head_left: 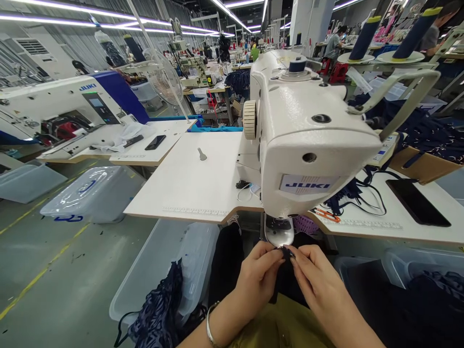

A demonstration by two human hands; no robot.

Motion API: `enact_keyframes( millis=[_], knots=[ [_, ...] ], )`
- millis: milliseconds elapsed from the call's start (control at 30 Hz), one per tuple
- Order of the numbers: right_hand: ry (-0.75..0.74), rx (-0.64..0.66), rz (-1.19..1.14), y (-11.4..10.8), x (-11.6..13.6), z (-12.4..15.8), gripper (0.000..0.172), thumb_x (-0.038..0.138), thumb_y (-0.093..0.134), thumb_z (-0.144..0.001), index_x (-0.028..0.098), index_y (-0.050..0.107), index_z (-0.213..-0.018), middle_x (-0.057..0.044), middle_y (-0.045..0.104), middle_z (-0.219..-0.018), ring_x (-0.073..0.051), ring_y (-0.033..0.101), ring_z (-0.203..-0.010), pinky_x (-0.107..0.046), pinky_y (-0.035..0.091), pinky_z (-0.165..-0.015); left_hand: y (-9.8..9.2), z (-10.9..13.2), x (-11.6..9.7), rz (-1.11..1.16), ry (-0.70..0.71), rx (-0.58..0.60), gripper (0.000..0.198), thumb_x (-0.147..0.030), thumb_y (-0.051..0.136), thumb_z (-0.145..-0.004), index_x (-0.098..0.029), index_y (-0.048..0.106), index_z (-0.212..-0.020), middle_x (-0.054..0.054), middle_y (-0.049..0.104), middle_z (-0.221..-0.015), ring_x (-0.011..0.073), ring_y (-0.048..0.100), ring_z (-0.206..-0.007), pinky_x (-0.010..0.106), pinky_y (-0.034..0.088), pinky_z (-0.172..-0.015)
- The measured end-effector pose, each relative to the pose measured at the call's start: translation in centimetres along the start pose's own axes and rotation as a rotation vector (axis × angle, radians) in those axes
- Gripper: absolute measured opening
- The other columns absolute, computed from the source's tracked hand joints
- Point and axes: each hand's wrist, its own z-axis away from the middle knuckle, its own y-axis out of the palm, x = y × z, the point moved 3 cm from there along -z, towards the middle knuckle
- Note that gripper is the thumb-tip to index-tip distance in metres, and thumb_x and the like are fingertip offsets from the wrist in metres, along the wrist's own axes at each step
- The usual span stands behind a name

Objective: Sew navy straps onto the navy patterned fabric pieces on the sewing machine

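My left hand (258, 276) and my right hand (314, 279) meet just below the head of a white JUKI sewing machine (308, 140). Both pinch a small piece of dark navy fabric (287, 252) between thumb and fingertips, right under the machine's metal end (279, 231). More of the dark fabric hangs down between my hands toward my lap. A silver bangle (210, 325) circles my left wrist.
The white sewing table (195, 179) spreads to the left. A black phone (416, 200), orange snips (326, 215) and dark straps lie at right. Clear plastic bins (170, 270) with navy lace stand on the floor. Other machines and workers fill the background.
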Motion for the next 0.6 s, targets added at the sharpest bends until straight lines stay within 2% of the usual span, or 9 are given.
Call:
enact_keyframes(
  millis=[133, 300, 367, 433, 600],
  knots=[
    [0.031, -0.066, 0.001, 0.3, -0.1, -0.2, 0.024, 0.021, 0.038, -0.097, 0.016, 0.06, -0.104, -0.005, 0.054, -0.08, -0.014, 0.055, -0.063, -0.025, 0.051, -0.057, -0.1, 0.3, -0.1, -0.132, 0.126, 0.049, 0.029, -0.005, 0.042, -0.091, -0.017, 0.059, -0.111, 0.009, 0.062, -0.093, 0.0147, 0.061, -0.081, 0.023, 0.052, -0.069],
    [-0.043, -0.138, 0.049, 0.7, -0.4, -0.8, 0.022, 0.018, 0.04, -0.096, 0.016, 0.062, -0.095, -0.006, 0.056, -0.079, -0.015, 0.056, -0.067, -0.025, 0.051, -0.06, -0.5, 0.1, -0.2, -0.291, 0.235, 0.109, 0.034, -0.004, 0.037, -0.091, -0.015, 0.057, -0.116, 0.012, 0.065, -0.096, 0.017, 0.063, -0.082, 0.027, 0.053, -0.07],
    [-0.092, -0.172, 0.104, 0.5, -0.5, -0.9, 0.022, 0.015, 0.04, -0.096, 0.014, 0.062, -0.098, -0.006, 0.055, -0.078, -0.014, 0.055, -0.065, -0.024, 0.049, -0.055, -0.6, -0.2, -0.3, -0.211, 0.191, 0.124, 0.03, -0.006, 0.039, -0.092, -0.016, 0.059, -0.111, 0.01, 0.064, -0.092, 0.0155, 0.062, -0.079, 0.025, 0.052, -0.068],
    [-0.128, -0.174, 0.11, 0.2, -0.4, -1.0, 0.022, 0.013, 0.04, -0.095, 0.014, 0.061, -0.103, -0.006, 0.054, -0.079, -0.014, 0.055, -0.065, -0.023, 0.049, -0.055, -0.7, -0.5, -0.2, -0.065, 0.08, 0.104, 0.022, -0.01, 0.043, -0.093, -0.017, 0.062, -0.101, 0.006, 0.061, -0.085, 0.0135, 0.059, -0.074, 0.022, 0.05, -0.064],
    [-0.051, -0.035, -0.093, -0.4, -0.5, -1.4, 0.022, 0.012, 0.043, -0.095, 0.019, 0.059, -0.109, -0.005, 0.054, -0.088, -0.014, 0.058, -0.075, -0.024, 0.051, -0.065, -0.5, -0.7, 0.0, 0.135, -0.2, 0.043, 0.016, -0.02, 0.051, -0.093, -0.017, 0.062, -0.082, 0.003, 0.054, -0.077, 0.0132, 0.052, -0.071, 0.022, 0.045, -0.064]
  ],
)
